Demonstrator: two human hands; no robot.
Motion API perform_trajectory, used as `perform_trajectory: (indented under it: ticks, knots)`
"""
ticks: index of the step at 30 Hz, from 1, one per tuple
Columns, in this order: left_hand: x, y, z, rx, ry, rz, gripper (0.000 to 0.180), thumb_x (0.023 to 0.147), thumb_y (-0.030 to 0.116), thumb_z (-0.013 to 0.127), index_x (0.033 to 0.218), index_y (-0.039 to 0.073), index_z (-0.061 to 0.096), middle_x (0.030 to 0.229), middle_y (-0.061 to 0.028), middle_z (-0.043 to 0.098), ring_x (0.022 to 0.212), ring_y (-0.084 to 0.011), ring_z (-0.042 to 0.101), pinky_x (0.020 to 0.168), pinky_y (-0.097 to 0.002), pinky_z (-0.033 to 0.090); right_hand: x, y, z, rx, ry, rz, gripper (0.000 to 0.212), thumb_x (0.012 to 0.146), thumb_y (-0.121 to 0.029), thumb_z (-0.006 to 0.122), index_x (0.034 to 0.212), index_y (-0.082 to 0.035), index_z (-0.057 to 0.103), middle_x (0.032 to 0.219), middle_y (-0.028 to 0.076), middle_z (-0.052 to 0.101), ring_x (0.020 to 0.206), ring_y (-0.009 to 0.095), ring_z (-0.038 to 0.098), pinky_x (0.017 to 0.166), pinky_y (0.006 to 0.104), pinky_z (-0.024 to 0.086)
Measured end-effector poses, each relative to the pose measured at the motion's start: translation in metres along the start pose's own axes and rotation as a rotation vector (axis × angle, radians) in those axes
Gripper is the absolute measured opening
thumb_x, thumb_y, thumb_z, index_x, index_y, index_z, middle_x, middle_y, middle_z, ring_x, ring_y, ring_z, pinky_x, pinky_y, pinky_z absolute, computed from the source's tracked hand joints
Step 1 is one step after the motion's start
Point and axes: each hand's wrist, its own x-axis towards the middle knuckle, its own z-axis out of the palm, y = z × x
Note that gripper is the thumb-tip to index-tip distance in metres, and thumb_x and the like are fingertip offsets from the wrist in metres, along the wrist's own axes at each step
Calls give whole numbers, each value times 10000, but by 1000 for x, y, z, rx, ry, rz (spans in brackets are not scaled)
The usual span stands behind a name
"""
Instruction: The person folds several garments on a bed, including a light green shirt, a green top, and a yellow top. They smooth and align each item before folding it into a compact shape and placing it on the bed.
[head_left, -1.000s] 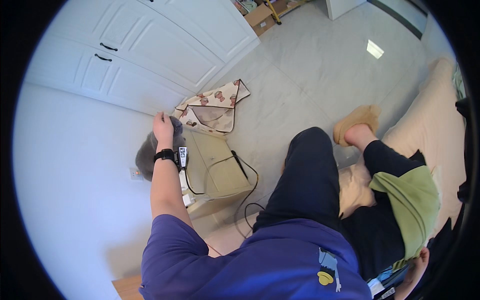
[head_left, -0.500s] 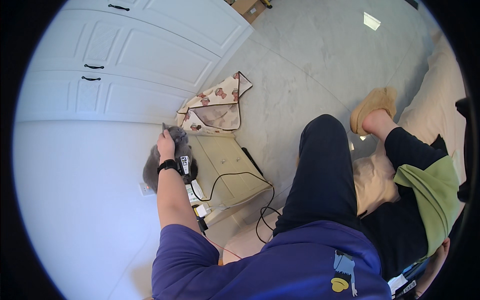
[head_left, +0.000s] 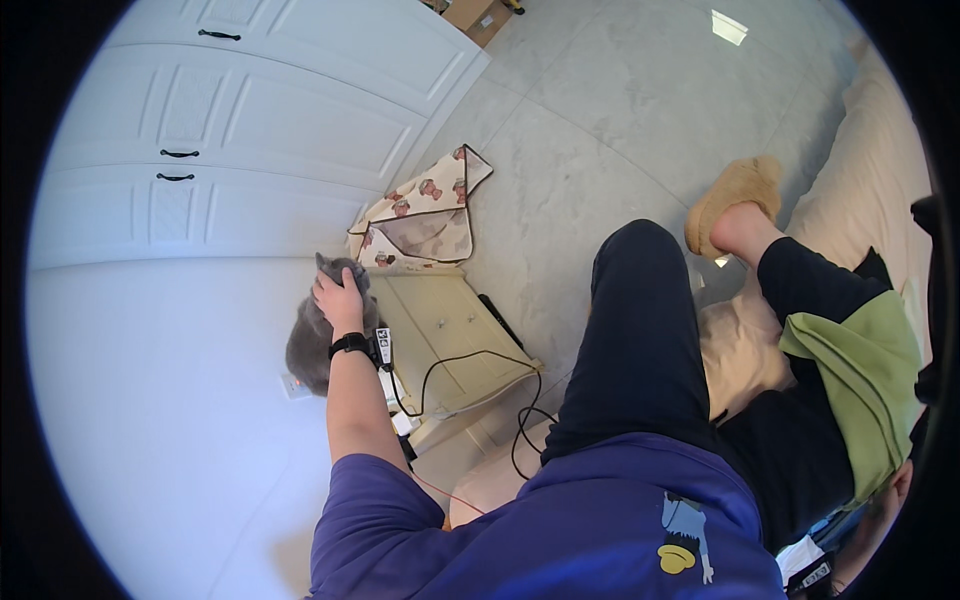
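A grey cat (head_left: 308, 348) sits on the cream bedside cabinet (head_left: 430, 300), against the white wall. My left hand (head_left: 342, 300) rests on the cat's head, its thumb and fingers apart on either side. A black band with a small labelled device (head_left: 383, 347) is strapped at my left wrist, and a black cable runs from it. At the right rim my right hand (head_left: 900, 487) shows only in part, low beside the light green cloth (head_left: 860, 385) by my hip. Its fingers are mostly hidden.
White panelled drawers (head_left: 270, 110) with dark handles stand at the far left. A patterned fabric piece (head_left: 420, 215) lies beyond the cabinet. The black cable (head_left: 535, 405) loops down near my leg. A peach-coloured bed covering (head_left: 850, 190) runs along the right, by my tan slipper (head_left: 735, 195).
My left hand has shifted from the cat's ear onto the top of its head, its fingers spreading. The cat's head has lowered and turned. The whole view has shifted slightly.
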Motion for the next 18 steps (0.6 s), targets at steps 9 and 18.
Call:
perform_trajectory:
  ticks: [9,18]
  knots:
    - [26,-33,-4,-82,-157,-75,499,912,345,475,1251,-20,493,1233,-289,508,1151,-441,470,989,-471,375,10,0,-19,-266,305,-116,292,900,-177,553,1120,-46,411,1102,71,506,996,139,484,877,257,392]
    - [6,-19,-21,-176,-303,-648,878,822,759,313,1482,187,216,1526,-233,110,1356,-532,126,1081,-620,149,29,5,-33,-699,469,-281,489,932,-224,556,1311,4,347,1290,122,451,1162,183,439,978,289,352]
